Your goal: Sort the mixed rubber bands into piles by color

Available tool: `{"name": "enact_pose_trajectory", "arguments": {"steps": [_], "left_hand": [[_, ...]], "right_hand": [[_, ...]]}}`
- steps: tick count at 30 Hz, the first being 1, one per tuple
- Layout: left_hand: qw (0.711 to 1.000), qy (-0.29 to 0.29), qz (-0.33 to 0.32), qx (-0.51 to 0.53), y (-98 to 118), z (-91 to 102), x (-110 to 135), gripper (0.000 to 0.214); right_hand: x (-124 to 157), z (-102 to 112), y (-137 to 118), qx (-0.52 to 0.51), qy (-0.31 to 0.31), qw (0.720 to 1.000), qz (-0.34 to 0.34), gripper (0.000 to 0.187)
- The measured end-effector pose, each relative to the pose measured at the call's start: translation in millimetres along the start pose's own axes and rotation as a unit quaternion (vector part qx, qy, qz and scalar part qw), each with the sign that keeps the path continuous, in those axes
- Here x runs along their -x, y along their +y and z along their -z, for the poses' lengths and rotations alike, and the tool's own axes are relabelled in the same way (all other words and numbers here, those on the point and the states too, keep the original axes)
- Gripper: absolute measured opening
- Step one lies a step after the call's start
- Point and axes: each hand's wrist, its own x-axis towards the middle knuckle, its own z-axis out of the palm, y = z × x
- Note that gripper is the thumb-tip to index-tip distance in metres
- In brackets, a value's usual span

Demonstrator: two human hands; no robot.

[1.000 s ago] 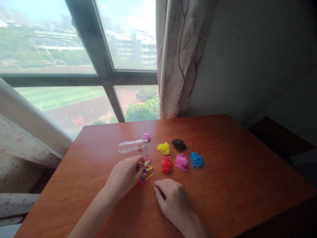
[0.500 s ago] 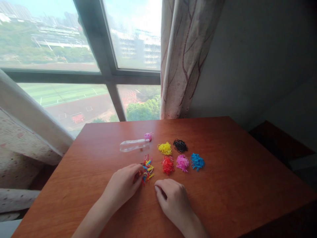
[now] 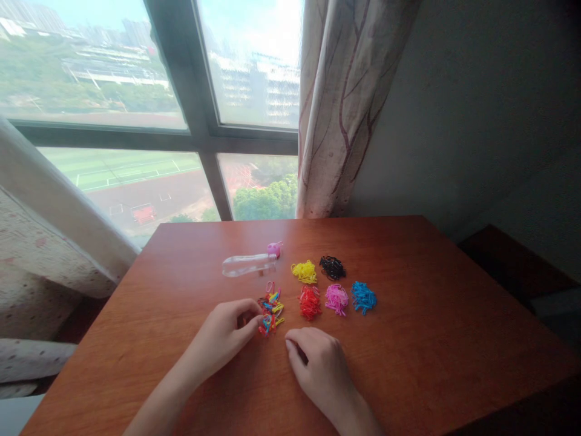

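While our left hand (image 3: 223,334) lies low on the tabletop (image 3: 431,315), its thumb and fingertips (image 3: 255,320) are drawn close together at the near left edge of the mixed heap of rubber bands (image 3: 271,312). They touch the heap, but the bands are too small for us to tell whether one is caught between them. The heap is a loose tangle of red, yellow, blue and pink loops, lying near the middle of the tabletop.

Our right hand (image 3: 320,368) rests just beside it on the near side, knuckles up, with the fingers curled under into a loose fist. It touches the wood but none of the bands, and we cannot see into the palm.

To the right of the mixed heap, three sorted piles sit in a row, each apart from its neighbour: a red pile (image 3: 310,302), a pink pile (image 3: 336,298) and a blue pile (image 3: 363,297). Behind that row lie a yellow pile (image 3: 304,272) and a black pile (image 3: 331,267), side by side and not touching.

Farther back and to the left, a clear bottle (image 3: 247,264) lies on its side, its mouth pointing right toward a small pink cap (image 3: 273,248) just beside it.

Beyond the far edge we see a window (image 3: 113,91), and a patterned curtain (image 3: 345,109) hangs at its right side against a dark wall (image 3: 476,103).
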Motion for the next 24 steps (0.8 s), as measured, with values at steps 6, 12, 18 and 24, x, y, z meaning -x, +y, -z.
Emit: {"name": "enact_pose_trajectory", "arguments": {"steps": [6, 12, 18, 24], "left_hand": [[0.999, -0.011, -0.001, 0.030, -2.3, -1.7, -0.2, 0.025], [1.000, 0.015, -0.021, -0.011, -2.7, -4.9, -0.2, 0.022], [0.997, 0.050, -0.029, -0.047, -2.2, -7.7, -4.2, 0.021], [0.996, 0.062, -0.031, -0.063, -1.2, -9.8, -8.8, 0.017]], "right_hand": [[0.4, -1.1, 1.2, -0.005, 0.008, 1.000, 0.000, 0.019], [1.0, -1.9, 1.7, 0.001, 0.009, 1.000, 0.006, 0.018], [0.9, -1.5, 1.4, 0.012, 0.009, 1.000, 0.007, 0.017], [0.8, -1.7, 1.3, 0.017, 0.003, 1.000, 0.002, 0.017]]}}
